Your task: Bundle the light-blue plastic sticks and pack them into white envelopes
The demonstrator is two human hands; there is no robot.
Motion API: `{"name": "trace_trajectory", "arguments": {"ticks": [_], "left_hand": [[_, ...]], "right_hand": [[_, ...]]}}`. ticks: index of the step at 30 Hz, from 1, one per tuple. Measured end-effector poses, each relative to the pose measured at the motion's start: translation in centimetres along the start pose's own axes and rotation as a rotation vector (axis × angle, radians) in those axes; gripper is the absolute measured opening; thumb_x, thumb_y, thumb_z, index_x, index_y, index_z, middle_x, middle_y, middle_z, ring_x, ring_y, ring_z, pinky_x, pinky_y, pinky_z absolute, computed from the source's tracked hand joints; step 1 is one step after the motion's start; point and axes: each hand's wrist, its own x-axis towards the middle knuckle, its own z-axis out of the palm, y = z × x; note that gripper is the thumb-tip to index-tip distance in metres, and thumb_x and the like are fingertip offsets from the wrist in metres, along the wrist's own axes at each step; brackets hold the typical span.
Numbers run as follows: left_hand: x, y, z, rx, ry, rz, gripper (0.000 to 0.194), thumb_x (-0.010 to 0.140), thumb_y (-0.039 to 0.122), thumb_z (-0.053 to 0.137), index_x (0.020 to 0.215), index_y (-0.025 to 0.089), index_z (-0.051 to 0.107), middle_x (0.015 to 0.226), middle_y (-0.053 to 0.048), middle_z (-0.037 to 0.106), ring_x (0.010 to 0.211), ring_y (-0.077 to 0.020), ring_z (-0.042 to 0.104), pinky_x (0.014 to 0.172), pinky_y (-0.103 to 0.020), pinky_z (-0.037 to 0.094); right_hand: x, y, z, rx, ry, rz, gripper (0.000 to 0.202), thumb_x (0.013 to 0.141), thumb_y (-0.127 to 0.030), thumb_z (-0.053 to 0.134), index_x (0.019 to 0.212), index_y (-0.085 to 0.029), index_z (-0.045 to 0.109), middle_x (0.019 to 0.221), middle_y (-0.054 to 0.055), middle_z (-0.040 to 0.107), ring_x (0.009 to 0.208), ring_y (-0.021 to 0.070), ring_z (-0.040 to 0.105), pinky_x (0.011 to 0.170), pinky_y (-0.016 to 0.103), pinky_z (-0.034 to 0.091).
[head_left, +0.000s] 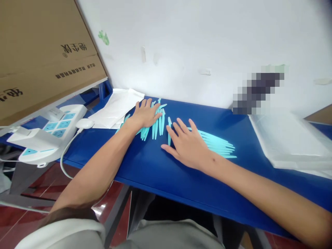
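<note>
Many thin turquoise pointed pieces lie on the blue table in two groups. My left hand rests palm down over the loose left pile, fingers spread; part of the pile is hidden beneath it. My right hand is palm down with its fingers apart, beside the neater fanned group, and covers that group's left end. Between the two hands, a single turquoise piece lies near my right fingertips. Neither hand is closed round a piece.
White paper sheets lie at the back left, near a white power strip with plugs and a cable. A large cardboard box leans at the left. Clear plastic bags lie on the right; a white wall stands behind.
</note>
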Motion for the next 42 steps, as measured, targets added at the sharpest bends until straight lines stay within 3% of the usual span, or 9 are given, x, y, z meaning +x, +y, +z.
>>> {"name": "trace_trajectory", "arguments": {"ticks": [4, 11, 15, 20, 25, 29, 34, 38, 42], "left_hand": [[0.1, 0.2, 0.1, -0.019, -0.066, -0.05, 0.064, 0.105, 0.054, 0.028, 0.159, 0.02, 0.032, 0.161, -0.024, 0.031, 0.149, -0.0444, 0.031, 0.116, -0.063, 0.027], [0.4, 0.1, 0.3, -0.096, -0.148, -0.103, 0.067, 0.104, 0.057, 0.024, 0.161, 0.023, 0.026, 0.158, -0.023, 0.035, 0.142, -0.0467, 0.04, 0.111, -0.064, 0.034], [0.5, 0.2, 0.5, -0.139, -0.196, -0.129, 0.068, 0.104, 0.058, 0.021, 0.162, 0.025, 0.022, 0.159, -0.023, 0.035, 0.144, -0.0464, 0.037, 0.111, -0.064, 0.033], [0.4, 0.3, 0.1, -0.127, -0.198, -0.119, 0.068, 0.104, 0.058, 0.02, 0.162, 0.024, 0.022, 0.16, -0.024, 0.034, 0.144, -0.0465, 0.037, 0.11, -0.064, 0.033], [0.2, 0.3, 0.1, -0.09, -0.152, -0.088, 0.065, 0.106, 0.054, 0.023, 0.161, 0.02, 0.028, 0.157, -0.024, 0.037, 0.143, -0.0449, 0.04, 0.112, -0.064, 0.031], [0.0, 0.8, -0.1, 0.005, 0.092, 0.003, 0.051, 0.104, 0.041, 0.038, 0.148, 0.017, 0.05, 0.151, -0.022, 0.047, 0.14, -0.0412, 0.043, 0.116, -0.067, 0.024], [-0.5, 3.1, -1.5, -0.073, 0.34, 0.137, 0.043, 0.103, 0.036, 0.04, 0.134, 0.016, 0.063, 0.139, -0.018, 0.058, 0.131, -0.0348, 0.053, 0.114, -0.055, 0.033], [-1.7, 6.3, -1.7, -0.23, 0.251, 0.352, 0.054, 0.107, 0.045, 0.033, 0.148, 0.014, 0.051, 0.15, -0.015, 0.053, 0.142, -0.0306, 0.045, 0.122, -0.05, 0.027], [-2.8, 8.9, -0.3, -0.322, -0.06, 0.516, 0.092, 0.099, 0.075, 0.026, 0.161, 0.008, 0.025, 0.168, -0.016, 0.027, 0.158, -0.0313, 0.019, 0.129, -0.048, 0.011]], "right_hand": [[1.7, -0.5, 0.2, -0.001, -0.027, 0.009, 0.072, 0.106, -0.058, 0.019, 0.155, -0.01, 0.043, 0.152, 0.022, 0.05, 0.133, 0.038, 0.05, 0.108, 0.056, 0.034], [4.2, -0.3, -0.1, -0.019, -0.089, 0.095, 0.08, 0.104, -0.063, 0.016, 0.143, -0.004, 0.054, 0.139, 0.027, 0.058, 0.125, 0.04, 0.053, 0.106, 0.055, 0.033], [7.6, 3.4, 0.0, 0.076, -0.219, 0.241, 0.073, 0.104, -0.06, 0.025, 0.131, -0.004, 0.063, 0.135, 0.026, 0.062, 0.127, 0.0393, 0.055, 0.11, 0.059, 0.031], [9.6, 9.3, 0.4, 0.107, -0.225, 0.331, 0.046, 0.102, -0.034, 0.039, 0.121, -0.007, 0.071, 0.12, 0.023, 0.071, 0.11, 0.0322, 0.068, 0.098, 0.044, 0.047], [6.6, 13.2, 0.5, 0.149, -0.207, 0.221, 0.04, 0.096, -0.019, 0.044, 0.122, -0.016, 0.074, 0.122, 0.012, 0.074, 0.111, 0.0258, 0.07, 0.097, 0.034, 0.051], [1.3, 15.4, 1.0, 0.16, -0.171, 0.173, 0.046, 0.092, -0.011, 0.043, 0.126, -0.016, 0.073, 0.137, 0.008, 0.067, 0.124, 0.0268, 0.065, 0.106, 0.039, 0.051], [-5.4, 16.5, 2.0, 0.211, -0.005, 0.159, 0.048, 0.092, -0.012, 0.04, 0.126, -0.012, 0.073, 0.136, 0.006, 0.067, 0.123, 0.0262, 0.066, 0.109, 0.041, 0.052], [-7.3, 15.4, 1.9, 0.27, 0.035, 0.152, 0.044, 0.099, -0.022, 0.039, 0.125, -0.015, 0.074, 0.133, 0.005, 0.069, 0.123, 0.0253, 0.067, 0.109, 0.041, 0.053], [-6.9, 14.1, 1.6, 0.289, 0.022, 0.217, 0.053, 0.105, -0.04, 0.035, 0.145, -0.014, 0.058, 0.146, 0.012, 0.059, 0.135, 0.0294, 0.058, 0.113, 0.049, 0.048]]}}
